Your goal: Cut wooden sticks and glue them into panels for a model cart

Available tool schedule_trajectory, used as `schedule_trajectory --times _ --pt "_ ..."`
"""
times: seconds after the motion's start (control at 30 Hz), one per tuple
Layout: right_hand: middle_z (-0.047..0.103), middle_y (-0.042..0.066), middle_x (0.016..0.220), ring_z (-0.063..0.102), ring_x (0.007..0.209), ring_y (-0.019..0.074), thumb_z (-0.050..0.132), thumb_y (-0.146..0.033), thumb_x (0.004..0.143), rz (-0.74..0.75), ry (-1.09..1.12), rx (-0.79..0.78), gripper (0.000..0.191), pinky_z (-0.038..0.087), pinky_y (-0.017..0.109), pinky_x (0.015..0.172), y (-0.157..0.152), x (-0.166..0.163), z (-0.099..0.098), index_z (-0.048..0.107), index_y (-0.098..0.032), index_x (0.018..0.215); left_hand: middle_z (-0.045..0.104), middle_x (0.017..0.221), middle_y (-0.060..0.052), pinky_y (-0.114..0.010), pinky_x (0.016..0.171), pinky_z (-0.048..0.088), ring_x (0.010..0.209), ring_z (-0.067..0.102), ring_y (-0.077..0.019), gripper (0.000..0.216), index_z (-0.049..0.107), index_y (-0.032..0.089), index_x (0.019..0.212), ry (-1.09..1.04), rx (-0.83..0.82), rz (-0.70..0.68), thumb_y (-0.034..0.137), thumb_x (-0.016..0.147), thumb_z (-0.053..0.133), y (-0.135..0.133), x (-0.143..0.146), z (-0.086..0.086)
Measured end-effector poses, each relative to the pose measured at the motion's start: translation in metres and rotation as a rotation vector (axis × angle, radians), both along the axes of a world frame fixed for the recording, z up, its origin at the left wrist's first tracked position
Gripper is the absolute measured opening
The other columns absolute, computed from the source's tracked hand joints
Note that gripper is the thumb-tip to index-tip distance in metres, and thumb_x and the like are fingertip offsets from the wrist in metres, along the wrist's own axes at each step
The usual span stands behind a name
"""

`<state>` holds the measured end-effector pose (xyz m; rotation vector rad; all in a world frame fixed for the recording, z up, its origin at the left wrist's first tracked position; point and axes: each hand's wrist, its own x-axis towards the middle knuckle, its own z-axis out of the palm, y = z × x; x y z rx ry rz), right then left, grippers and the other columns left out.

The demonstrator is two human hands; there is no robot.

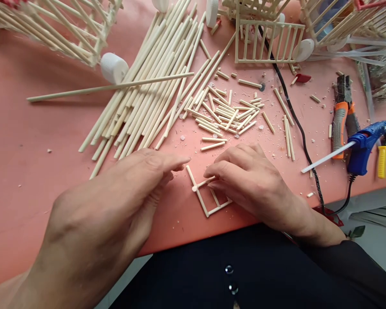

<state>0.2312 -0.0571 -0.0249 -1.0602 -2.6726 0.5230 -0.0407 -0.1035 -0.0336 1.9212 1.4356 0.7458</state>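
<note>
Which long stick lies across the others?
The single long stick lying nearly level over the slanted pile, just below the white cap.

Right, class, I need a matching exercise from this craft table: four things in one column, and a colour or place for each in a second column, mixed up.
Things
1. glue gun
2. pliers
3. small stick frame
4. cable

Colour or place
A. black
B. held by the right hand
C. blue
D. orange grips

Pairs: 1-C, 2-D, 3-B, 4-A
</note>
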Motion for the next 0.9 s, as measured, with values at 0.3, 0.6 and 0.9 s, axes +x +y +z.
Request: schedule_trajectory --times 0.3,0.6,0.9 --pt "0.073 0.006 0.106 0.058 0.096 0.0217 0.057 -0.015 0.120 0.046 -0.178 0.131 0.023 0.039 0.038 0.095 0.012 0.015 0.002 0.072 -0.020 0.104 0.091 0.113 -0.004 -0.029 0.088 0.061 0.101 0.086 -0.0189 0.026 0.082 0.020 0.124 0.167 0.267 -0.091 0.014 0.118 0.057 0.018 0.007 0.003" --pt "0.074 0.009 0.112 0.058 0.105 0.0251 0.059 -0.015 0.118 0.062 -0.198 0.034 0.017 0.037 0.037 0.097 0.019 0.018 -0.004 0.073 -0.019 0.111 0.090 0.106 0.004 -0.032 0.088 0.062 0.096 0.085 -0.0229 0.030 0.085 0.036 0.113 -0.032 0.089 -0.036 0.019 0.111 0.060 0.026 0.010 -0.009" --pt "0.074 0.011 0.112 0.055 0.101 0.0250 0.059 -0.013 0.116 0.063 -0.275 0.019 0.017 0.035 0.038 0.096 0.022 0.018 -0.001 0.071 -0.018 0.105 0.091 0.117 -0.004 -0.034 0.092 0.064 0.104 0.085 -0.0253 0.030 0.089 0.030 0.105 -0.032 0.117 -0.117 0.023 0.104 0.061 0.036 0.010 -0.016"
